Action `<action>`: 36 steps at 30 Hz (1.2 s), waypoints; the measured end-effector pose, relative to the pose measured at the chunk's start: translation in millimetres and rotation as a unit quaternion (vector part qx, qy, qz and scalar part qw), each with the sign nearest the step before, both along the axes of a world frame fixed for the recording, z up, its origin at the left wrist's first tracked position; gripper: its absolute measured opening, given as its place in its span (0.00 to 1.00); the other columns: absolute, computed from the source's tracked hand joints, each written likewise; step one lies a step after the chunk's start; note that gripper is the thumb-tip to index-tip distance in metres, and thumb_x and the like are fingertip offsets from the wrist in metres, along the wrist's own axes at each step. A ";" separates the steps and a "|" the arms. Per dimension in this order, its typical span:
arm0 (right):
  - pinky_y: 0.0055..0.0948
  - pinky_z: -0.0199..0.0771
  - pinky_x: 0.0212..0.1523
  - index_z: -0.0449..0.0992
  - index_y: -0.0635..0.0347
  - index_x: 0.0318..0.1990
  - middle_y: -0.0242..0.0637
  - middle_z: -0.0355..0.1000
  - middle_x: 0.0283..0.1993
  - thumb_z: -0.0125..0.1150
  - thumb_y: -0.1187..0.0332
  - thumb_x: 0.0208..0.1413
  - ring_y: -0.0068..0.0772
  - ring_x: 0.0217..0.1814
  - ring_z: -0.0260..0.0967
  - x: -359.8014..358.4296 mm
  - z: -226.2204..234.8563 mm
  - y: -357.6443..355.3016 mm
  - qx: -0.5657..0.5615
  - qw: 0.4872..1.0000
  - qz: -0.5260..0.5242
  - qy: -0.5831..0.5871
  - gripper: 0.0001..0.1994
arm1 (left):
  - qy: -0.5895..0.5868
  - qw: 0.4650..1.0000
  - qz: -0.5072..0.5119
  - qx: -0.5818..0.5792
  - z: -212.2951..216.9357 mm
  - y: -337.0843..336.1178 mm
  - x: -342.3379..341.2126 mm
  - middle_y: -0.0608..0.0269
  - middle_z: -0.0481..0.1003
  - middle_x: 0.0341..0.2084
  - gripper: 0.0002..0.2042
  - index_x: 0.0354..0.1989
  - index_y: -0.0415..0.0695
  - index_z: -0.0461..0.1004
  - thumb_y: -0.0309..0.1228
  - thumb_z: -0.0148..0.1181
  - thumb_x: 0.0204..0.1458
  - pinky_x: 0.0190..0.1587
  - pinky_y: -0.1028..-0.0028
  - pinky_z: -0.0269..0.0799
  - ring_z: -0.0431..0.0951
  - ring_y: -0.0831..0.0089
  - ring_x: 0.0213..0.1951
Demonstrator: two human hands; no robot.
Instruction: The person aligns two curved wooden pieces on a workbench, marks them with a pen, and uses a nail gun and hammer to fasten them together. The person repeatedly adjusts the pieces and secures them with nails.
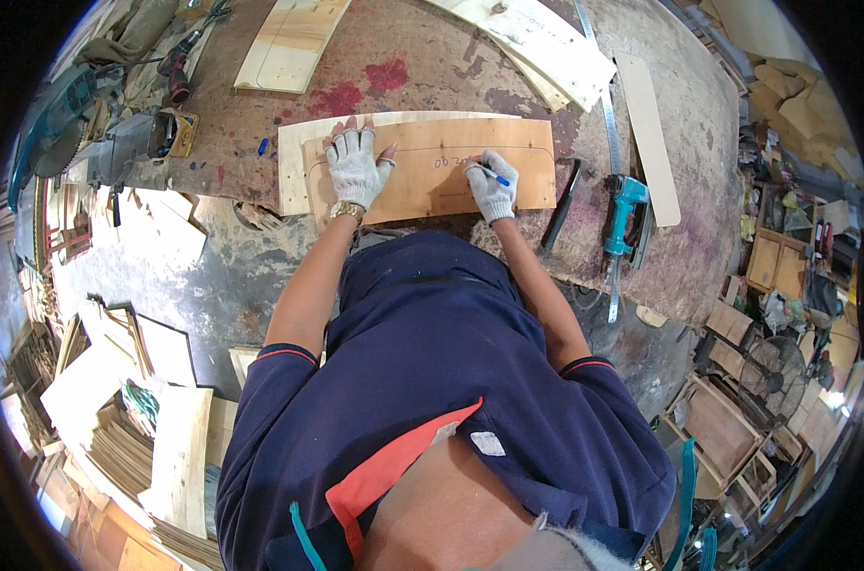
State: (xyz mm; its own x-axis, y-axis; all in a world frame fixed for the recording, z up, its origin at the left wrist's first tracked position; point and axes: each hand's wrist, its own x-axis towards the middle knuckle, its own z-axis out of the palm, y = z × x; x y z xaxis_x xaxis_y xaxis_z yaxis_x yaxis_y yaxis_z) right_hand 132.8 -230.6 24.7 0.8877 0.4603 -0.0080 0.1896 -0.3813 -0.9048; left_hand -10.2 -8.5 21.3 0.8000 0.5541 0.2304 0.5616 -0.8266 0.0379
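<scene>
A brown wooden board (403, 176) with a curved pencil-like line and some handwriting lies at the near edge of the workbench. Under it, a paler board (292, 157) sticks out at the left and far side. My left hand (354, 167), in a white fingerless glove, rests flat on the brown board with its fingers spread. Gloved the same way, my right hand (494, 187) grips a blue pen (495, 177) over the board, beside the handwriting. Whether the pen's tip touches the wood I cannot tell.
Right of the boards lie a hammer-like dark-handled tool (561, 205), a teal nail gun (625, 217), a long metal ruler (611, 128) and a pale wooden strip (649, 138). Cut panels (292, 43) lie at the far side. A circular saw (56, 128) and a drill (177, 71) are at left.
</scene>
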 end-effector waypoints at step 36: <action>0.25 0.74 0.33 0.81 0.65 0.33 0.34 0.78 0.27 0.67 0.73 0.53 0.18 0.30 0.73 7.6 8.2 -8.4 0.037 0.996 0.048 0.058 0.04 | 0.012 1.000 0.002 0.003 3.2 0.4 1.3 0.51 0.67 0.67 0.35 0.69 0.48 0.68 0.59 0.55 0.59 0.72 0.45 0.50 0.62 0.48 0.69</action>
State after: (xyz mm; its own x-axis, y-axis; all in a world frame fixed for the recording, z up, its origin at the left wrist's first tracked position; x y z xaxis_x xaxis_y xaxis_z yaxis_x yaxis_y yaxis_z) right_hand 140.5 -238.9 33.0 0.8350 0.5456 -0.0716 0.1133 -0.2979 -0.9478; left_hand -8.9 -8.1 24.5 0.8028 0.5565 0.2140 0.5660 -0.8241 0.0198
